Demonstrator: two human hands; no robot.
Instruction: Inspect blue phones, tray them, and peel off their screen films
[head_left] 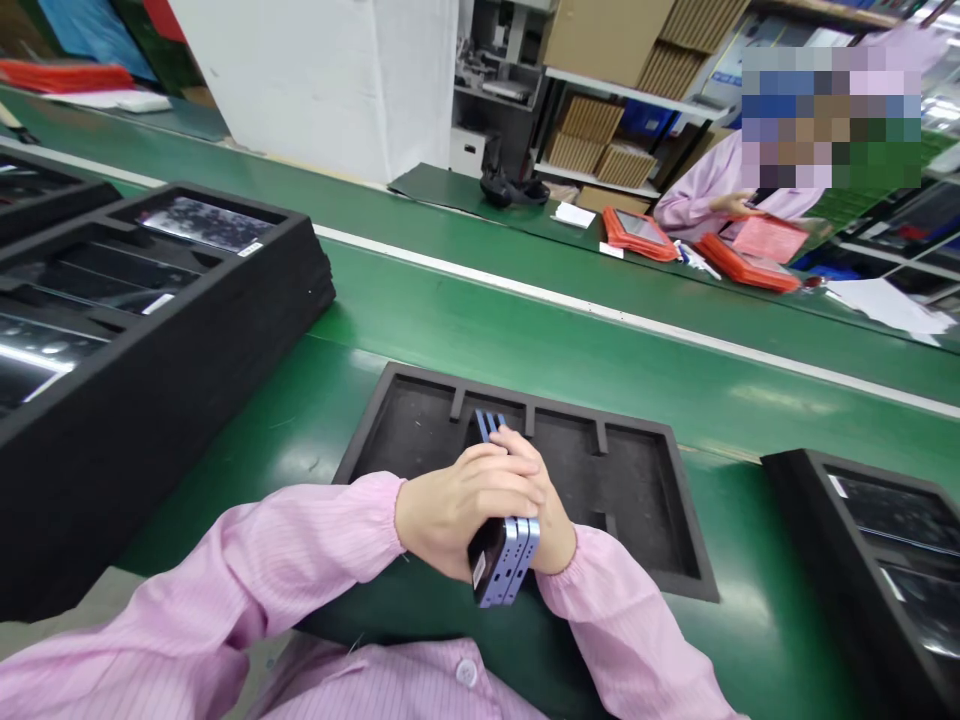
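Between my two hands is an upright stack of several smartphones (508,565) with blue frames, pressed side by side. My left hand (469,505) wraps over the near left side, its fingers lying across the top edges. On the right side my right hand (551,510) grips the stack, its fingers partly hidden behind the phones. A small white label shows on the left phone's dark face. Under and beyond my hands lies a black foam tray (637,500) with divided slots; no phones show in its visible slots.
Stacked black foam trays (187,330) holding phones rise at the left. Another foam tray (817,520) with phones stands at the right. Across the green bench (600,350), a person in pink (705,190) sits near orange pouches (637,232).
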